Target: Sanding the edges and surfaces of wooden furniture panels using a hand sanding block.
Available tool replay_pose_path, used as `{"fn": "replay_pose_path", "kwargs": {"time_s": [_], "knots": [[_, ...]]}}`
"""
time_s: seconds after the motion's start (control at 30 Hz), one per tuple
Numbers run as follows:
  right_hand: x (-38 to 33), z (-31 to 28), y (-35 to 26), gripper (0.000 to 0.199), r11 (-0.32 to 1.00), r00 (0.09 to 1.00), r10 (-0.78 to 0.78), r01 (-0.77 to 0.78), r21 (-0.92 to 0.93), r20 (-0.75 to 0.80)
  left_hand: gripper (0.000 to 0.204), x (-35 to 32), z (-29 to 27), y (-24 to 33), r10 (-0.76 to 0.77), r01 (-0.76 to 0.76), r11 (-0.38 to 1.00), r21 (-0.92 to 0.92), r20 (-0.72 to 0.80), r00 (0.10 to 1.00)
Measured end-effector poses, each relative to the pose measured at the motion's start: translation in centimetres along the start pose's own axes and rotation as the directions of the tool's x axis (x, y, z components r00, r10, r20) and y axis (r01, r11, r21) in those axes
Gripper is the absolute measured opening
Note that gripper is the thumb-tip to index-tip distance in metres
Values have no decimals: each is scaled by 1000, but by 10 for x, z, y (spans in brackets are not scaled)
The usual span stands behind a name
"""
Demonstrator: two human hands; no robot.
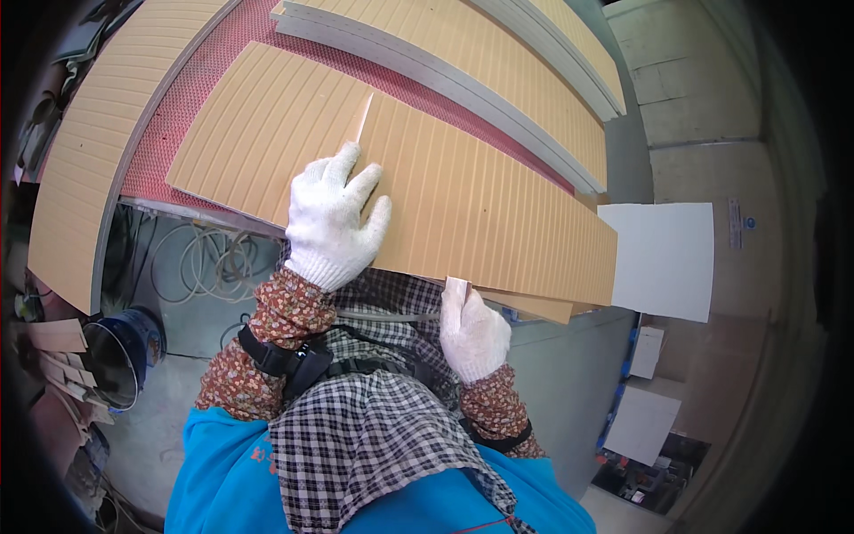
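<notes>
A long tan panel (427, 196) with grooves across it lies slanting in front of me. My left hand (334, 218), in a white knit glove, rests on it with the fingers apart. Its index fingertip meets a thin white strip (364, 117) that runs to the panel's far edge; whether this is a loose sliver or a pale line in the surface I cannot tell. By the panel's near edge, my gloved right hand (476, 336) is closed around a small flat block (457, 287) with a pale, brown-edged end. The glove hides most of the block.
A red mesh-textured surface (222, 98) shows beneath the panel. More grooved panels lie beyond it (445, 53) and at the left (98, 151). A white sheet (658, 258) sits by the right end. Below left are coiled hose (209, 262) and a dark blue bucket (133, 356).
</notes>
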State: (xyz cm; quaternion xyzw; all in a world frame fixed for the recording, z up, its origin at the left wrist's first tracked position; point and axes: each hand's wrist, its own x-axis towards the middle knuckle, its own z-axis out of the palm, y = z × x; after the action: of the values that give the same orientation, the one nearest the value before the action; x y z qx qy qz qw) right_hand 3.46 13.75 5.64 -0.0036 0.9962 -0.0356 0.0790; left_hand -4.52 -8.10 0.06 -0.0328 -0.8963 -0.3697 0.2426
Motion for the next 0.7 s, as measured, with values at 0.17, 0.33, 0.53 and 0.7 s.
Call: {"fn": "replay_pose_path", "kwargs": {"time_s": [0.17, 0.33, 0.53, 0.7], "knots": [[31, -18, -6, 39, 999, 998, -43, 43, 7, 47, 35, 2, -2, 2, -9, 9, 1000, 1, 15, 1000], [111, -23, -2, 44, 998, 994, -69, 68, 18, 87, 39, 0, -4, 2, -6, 5, 1000, 26, 19, 1000], [207, -27, 0, 58, 997, 995, 40, -46, 61, 95, 34, 2, -5, 7, -33, 32, 999, 6, 32, 999], [250, -43, -8, 58, 999, 992, -23, 19, 31, 124, 34, 2, -7, 7, -28, 27, 999, 24, 24, 999]]}}
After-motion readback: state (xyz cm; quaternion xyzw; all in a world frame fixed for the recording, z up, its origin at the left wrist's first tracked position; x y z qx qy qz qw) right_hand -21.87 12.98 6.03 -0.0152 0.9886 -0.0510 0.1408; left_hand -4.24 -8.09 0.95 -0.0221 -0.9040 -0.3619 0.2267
